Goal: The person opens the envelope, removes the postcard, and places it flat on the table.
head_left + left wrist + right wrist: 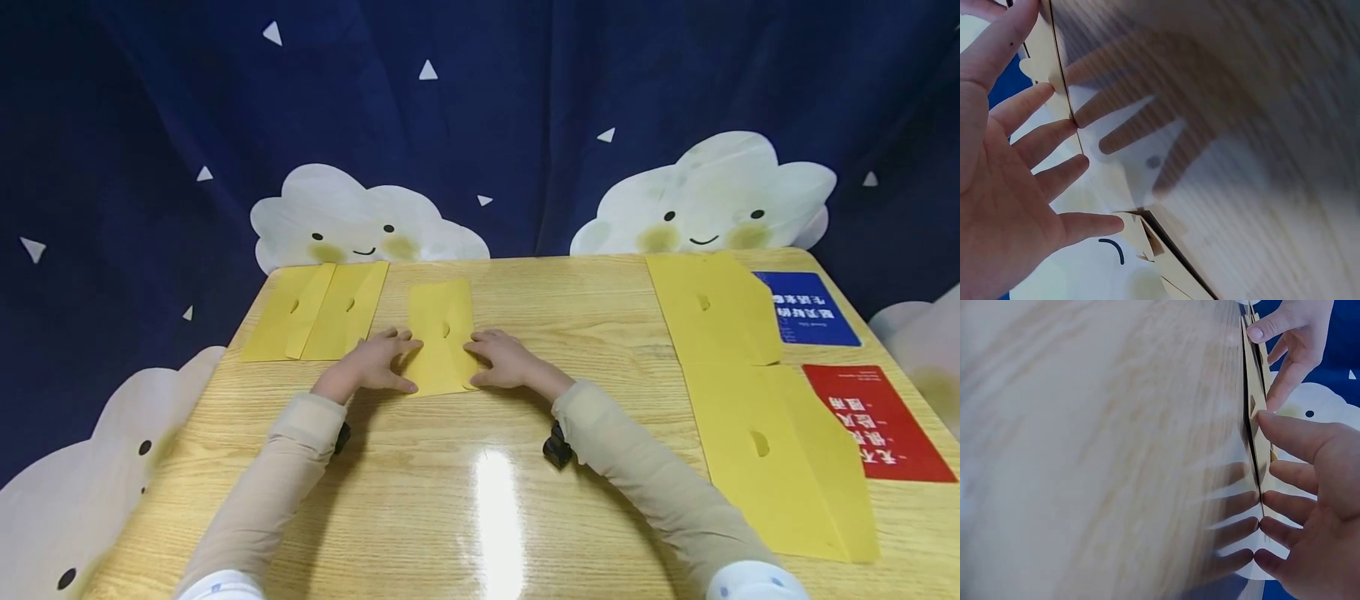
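left hand [381, 361] and right hand [506, 360] spreading loosely, touching the middle envelope [441, 354] at its sides, my wrist views barely showing its face

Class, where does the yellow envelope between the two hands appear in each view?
Head: yellow envelope just left of centre, between the hands.
Left wrist: yellow envelope at upper left, a thin, nearly edge-on strip.
Right wrist: yellow envelope right of centre, also nearly edge-on.
Shared landmark: left hand.
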The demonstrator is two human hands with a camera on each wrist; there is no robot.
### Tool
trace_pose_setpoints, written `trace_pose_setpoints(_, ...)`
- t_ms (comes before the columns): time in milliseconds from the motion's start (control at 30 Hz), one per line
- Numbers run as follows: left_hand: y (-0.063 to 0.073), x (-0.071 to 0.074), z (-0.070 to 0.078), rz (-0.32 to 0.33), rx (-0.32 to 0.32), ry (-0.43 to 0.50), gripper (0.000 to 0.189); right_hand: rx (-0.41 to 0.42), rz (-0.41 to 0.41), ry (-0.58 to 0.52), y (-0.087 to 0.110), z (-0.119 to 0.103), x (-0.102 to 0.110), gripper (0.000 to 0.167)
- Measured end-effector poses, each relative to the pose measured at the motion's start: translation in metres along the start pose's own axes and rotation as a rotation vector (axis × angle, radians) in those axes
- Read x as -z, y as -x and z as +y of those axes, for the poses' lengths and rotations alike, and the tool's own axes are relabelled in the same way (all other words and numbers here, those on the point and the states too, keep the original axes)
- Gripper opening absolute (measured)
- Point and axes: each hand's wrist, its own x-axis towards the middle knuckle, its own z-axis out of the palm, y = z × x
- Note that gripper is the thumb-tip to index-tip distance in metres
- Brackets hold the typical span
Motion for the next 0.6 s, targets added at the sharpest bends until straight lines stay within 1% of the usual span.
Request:
trace_pose_setpoints(100, -0.001, -0.002, 0.002, 0.003, -0.013, -0.017, 0.079, 0.003, -0.002, -0.001, 0.003, 0.002, 0.000, 0.059)
trace_pose_setpoints(333, 0.001, -0.004, 0.009, 0.009, -0.026, -0.013, 0.079, 0.014, 0.013, -0.011, 0.013, 0.003, 0.002, 0.058)
trace_pose_setpoints(600, 0.000, -0.007, 0.018, -0.005, -0.028, -0.045, 0.079, 0.012, 0.019, -0.002, 0.026, 0.004, 0.004, 0.058)
